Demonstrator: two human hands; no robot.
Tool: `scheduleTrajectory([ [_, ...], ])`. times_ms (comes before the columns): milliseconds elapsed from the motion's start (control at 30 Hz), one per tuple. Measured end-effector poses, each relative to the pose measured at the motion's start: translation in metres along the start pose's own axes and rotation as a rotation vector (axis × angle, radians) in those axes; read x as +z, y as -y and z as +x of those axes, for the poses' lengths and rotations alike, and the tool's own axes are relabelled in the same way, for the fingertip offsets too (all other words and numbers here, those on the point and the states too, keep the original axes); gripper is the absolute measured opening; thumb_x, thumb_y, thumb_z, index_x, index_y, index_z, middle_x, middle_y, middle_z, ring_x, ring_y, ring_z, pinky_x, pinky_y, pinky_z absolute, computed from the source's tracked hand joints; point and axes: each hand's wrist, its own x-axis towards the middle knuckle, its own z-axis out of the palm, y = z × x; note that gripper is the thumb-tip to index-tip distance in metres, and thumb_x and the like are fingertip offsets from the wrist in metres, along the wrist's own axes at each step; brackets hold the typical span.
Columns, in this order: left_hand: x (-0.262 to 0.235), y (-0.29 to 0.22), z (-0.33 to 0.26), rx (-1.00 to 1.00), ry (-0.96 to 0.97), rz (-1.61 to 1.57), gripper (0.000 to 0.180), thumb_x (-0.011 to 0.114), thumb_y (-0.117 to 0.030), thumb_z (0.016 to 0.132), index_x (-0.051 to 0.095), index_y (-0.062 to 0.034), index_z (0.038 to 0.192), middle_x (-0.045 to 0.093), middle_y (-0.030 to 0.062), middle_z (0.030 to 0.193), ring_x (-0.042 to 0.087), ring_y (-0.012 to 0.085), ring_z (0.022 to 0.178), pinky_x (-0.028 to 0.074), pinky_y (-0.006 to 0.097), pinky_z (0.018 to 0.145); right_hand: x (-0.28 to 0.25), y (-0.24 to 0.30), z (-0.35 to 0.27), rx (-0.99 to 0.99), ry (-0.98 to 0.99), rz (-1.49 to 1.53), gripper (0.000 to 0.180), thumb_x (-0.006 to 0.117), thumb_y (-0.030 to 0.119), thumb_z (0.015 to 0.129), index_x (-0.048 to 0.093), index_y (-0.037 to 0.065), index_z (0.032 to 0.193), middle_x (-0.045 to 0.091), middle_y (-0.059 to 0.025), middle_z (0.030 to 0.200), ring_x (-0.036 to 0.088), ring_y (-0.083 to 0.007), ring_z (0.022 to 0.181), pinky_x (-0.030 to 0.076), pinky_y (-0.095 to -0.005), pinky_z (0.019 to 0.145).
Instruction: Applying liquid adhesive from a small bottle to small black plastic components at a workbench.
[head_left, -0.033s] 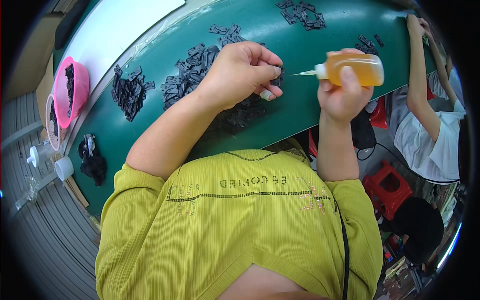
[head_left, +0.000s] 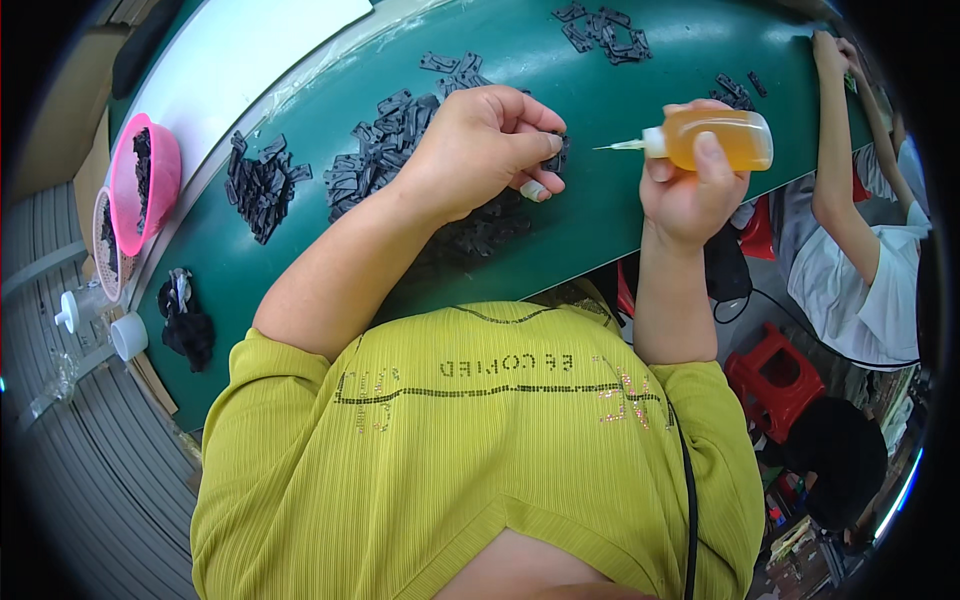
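A: Where do we have the small black part (head_left: 561, 157)?

B: In our left hand (head_left: 475, 140), pinched at the fingertips on the hand's right side. The fingers cover much of it, so we cannot tell which way its long axis runs.

A: And our right hand (head_left: 688, 195)?

B: Its grip is closed around a squeeze bottle (head_left: 740, 141) of amber liquid, the thumb laid over the side facing us. The bottle's long axis runs left to right, and its needle tip (head_left: 622, 146) points left.

A: Straight at the part?

B: Nearly. The part sits left of the needle tip, about level with it in our view. The two are apart, with the green counter (head_left: 600, 215) showing between them. We judge that gap, and the line along the needle, to be the relation that matters most.

A: Which hand is nearer the loose pieces?

B: Our left. It and its wrist cover part of the big heap of black pieces (head_left: 372, 150); a smaller heap (head_left: 262, 188) lies farther left. Our right hand is well apart from both, by the counter's near edge.

A: Do needle and part share a height?

B: From overhead we cannot tell.
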Motion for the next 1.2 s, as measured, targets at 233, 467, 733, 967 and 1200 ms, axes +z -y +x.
scheduleTrajectory([
  [233, 0.002, -0.023, 0.045, 0.365, -0.178, 0.351, 0.026, 0.059, -0.007, 0.084, 0.06, 0.0054, 0.107, 0.065, 0.0118, 0.086, 0.065, 0.014, 0.067, 0.053, 0.025, 0.063, -0.005, -0.003, 0.007, 0.118, -0.063, 0.178, 0.027, 0.055, 0.015, 0.078, 0.053, -0.002, 0.1, 0.06, -0.0174, 0.082, 0.046, -0.0139, 0.046, 0.04, -0.0245, 0.042],
  [467, -0.006, -0.016, 0.061, 0.704, -0.502, 0.819, 0.029, 0.061, -0.026, 0.079, 0.064, -0.003, 0.096, 0.064, 0.0161, 0.092, 0.06, 0.0344, 0.089, 0.048, 0.04, 0.079, -0.013, -0.003, 0.006, 0.123, -0.013, 0.149, 0.028, 0.053, 0.015, 0.08, 0.054, 0.0, 0.103, 0.06, -0.0191, 0.09, 0.047, -0.0146, 0.05, 0.04, -0.0225, 0.043],
  [733, -0.164, -0.008, -0.036, 0.055, -1.08, 1.149, 0.037, 0.065, -0.037, 0.073, 0.065, -0.003, 0.087, 0.066, 0.0153, 0.083, 0.064, 0.0278, 0.08, 0.049, 0.037, 0.073, -0.011, -0.003, 0.005, 0.116, 0.02, 0.119, 0.026, 0.054, 0.012, 0.08, 0.051, 0.001, 0.103, 0.058, -0.0164, 0.092, 0.048, -0.0151, 0.051, 0.04, -0.0226, 0.043],
  [967, -0.245, 0.008, -0.071, -0.209, -1.031, 0.89, 0.035, 0.077, -0.033, 0.065, 0.066, -0.0019, 0.077, 0.064, 0.0107, 0.069, 0.062, 0.022, 0.064, 0.049, 0.035, 0.064, -0.005, -0.006, 0.002, 0.096, 0.029, 0.102, 0.027, 0.054, 0.011, 0.079, 0.052, 0.001, 0.104, 0.059, -0.016, 0.093, 0.048, -0.0156, 0.05, 0.04, -0.0233, 0.044],
  [1200, -0.218, -0.001, -0.068, -0.057, -0.914, 0.704, 0.023, 0.076, -0.016, 0.069, 0.06, -0.0001, 0.075, 0.061, 0.0054, 0.07, 0.053, 0.0121, 0.058, 0.043, 0.026, 0.053, 0.002, -0.004, 0.003, 0.118, -0.023, 0.103, 0.027, 0.055, 0.011, 0.078, 0.053, -0.002, 0.102, 0.06, -0.0189, 0.085, 0.048, -0.0157, 0.048, 0.04, -0.0226, 0.043],
])
